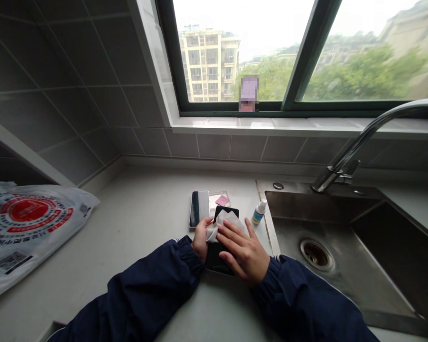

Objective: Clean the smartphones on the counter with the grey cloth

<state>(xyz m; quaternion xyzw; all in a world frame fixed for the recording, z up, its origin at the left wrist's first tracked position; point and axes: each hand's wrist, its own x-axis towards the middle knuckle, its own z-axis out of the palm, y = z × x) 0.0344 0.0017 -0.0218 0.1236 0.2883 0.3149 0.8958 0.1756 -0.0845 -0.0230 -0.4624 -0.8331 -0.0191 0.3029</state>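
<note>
A black smartphone (217, 259) lies on the counter between my hands, its upper face partly covered by a crumpled white wipe (224, 222). My left hand (201, 237) grips the phone's left side, with the end of the wipe beside its fingers. My right hand (241, 251) presses spread fingers onto the wipe and the phone. A second phone (199, 209) lies face up just above my left hand. Behind the black phone sits a clear plastic packet (219, 199) with a pink tag. A small white dropper bottle (258, 212) stands to the right of my right hand.
A steel sink (317, 251) with a drain lies to the right, below a curved chrome faucet (364, 147). A white printed plastic bag (24, 228) lies on the counter at the left. Tiled wall and a window rise behind.
</note>
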